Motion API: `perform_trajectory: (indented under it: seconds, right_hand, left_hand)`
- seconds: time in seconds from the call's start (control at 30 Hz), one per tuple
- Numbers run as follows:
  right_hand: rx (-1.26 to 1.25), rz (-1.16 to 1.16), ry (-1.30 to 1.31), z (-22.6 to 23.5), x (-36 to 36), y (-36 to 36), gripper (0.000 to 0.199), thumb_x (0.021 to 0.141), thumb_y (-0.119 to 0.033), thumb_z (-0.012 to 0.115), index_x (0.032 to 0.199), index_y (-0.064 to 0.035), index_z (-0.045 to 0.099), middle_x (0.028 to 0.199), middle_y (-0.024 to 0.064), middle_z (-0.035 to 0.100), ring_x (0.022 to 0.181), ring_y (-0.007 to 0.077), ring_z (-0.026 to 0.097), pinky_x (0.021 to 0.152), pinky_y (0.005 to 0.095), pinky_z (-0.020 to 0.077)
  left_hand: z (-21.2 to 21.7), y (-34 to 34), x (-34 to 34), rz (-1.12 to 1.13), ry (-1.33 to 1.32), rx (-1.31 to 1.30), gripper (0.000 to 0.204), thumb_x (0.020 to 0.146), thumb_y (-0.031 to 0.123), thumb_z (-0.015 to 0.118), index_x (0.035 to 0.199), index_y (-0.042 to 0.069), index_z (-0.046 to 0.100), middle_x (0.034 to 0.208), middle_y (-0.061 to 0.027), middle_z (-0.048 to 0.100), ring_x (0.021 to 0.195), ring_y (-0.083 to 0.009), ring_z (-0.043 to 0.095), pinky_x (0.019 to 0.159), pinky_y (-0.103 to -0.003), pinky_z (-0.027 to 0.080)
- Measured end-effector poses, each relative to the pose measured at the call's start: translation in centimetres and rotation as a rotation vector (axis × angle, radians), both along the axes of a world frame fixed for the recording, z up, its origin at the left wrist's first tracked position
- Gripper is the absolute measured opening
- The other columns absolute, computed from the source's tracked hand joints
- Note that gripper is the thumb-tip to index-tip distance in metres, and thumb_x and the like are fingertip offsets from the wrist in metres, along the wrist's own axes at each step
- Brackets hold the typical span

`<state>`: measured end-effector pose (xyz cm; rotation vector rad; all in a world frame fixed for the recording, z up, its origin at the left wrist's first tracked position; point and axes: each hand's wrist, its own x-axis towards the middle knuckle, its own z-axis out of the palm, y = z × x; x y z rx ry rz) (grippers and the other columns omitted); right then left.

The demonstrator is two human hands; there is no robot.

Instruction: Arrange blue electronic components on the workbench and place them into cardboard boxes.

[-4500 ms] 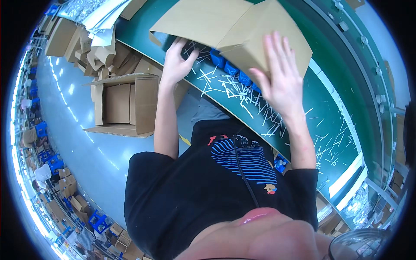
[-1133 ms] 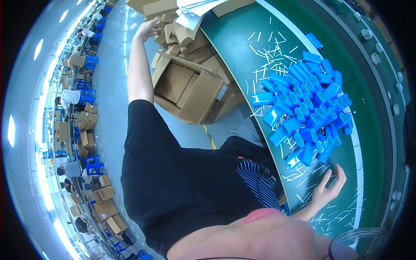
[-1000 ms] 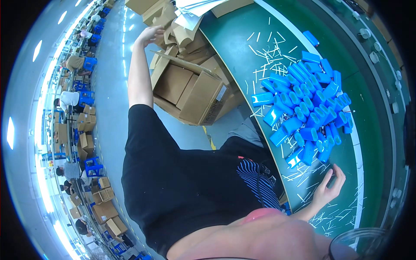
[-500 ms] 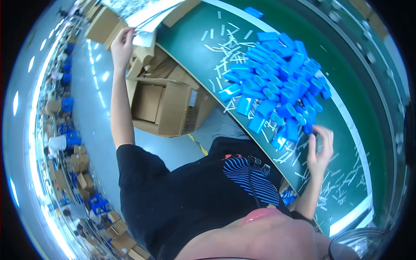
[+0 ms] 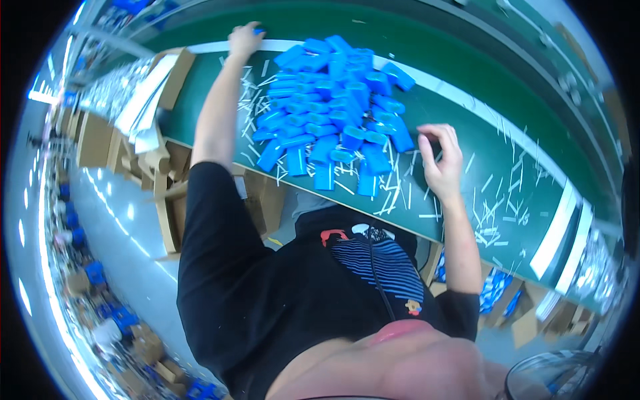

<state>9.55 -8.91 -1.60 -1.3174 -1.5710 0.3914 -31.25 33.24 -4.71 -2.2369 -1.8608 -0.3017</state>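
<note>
Head view: the blue pile (image 5: 337, 110) sits upper centre on the green table (image 5: 507, 180), the left hand (image 5: 244, 40) curled over a blue piece at its far upper-left edge, the right hand (image 5: 440, 157) loosely bent, empty, just right of it; gathering seems underway, calling next for an inward sweep.

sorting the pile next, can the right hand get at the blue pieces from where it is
Probably yes: the right hand rests on the green table just beside the pile of blue pieces, with only thin white strips between them.
</note>
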Motion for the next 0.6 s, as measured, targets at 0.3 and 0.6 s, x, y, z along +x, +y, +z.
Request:
perform_trajectory:
  seconds: [0.3,0.6]
  right_hand:
    - [-0.395,0.34,0.846,2.7,0.4,-0.6,0.042,0.095,-0.001,0.06,0.137,-0.0043,0.055,0.108,0.0104,0.068,0.095,0.0188,0.06,0.086,0.0286,0.0491]
    - [-0.635,0.246,0.484,2.7,5.8,-2.4,0.046,0.099,-0.009,0.06,0.144,-0.0043,0.05,0.128,0.0142,0.061,0.105,0.0192,0.062,0.091,0.0318,0.0502]
  left_hand:
    - [15.1,-26.0,13.8,-0.913,-0.445,0.055,0.057,0.078,0.024,0.084,0.132,0.017,0.065,0.121,-0.0117,0.068,0.104,-0.0284,0.068,0.088,-0.035,0.056]
    - [9.9,-40.1,20.5,-0.947,-0.603,0.049,0.056,0.069,0.018,0.089,0.123,0.015,0.072,0.124,-0.006,0.067,0.108,-0.0242,0.064,0.095,-0.036,0.052]
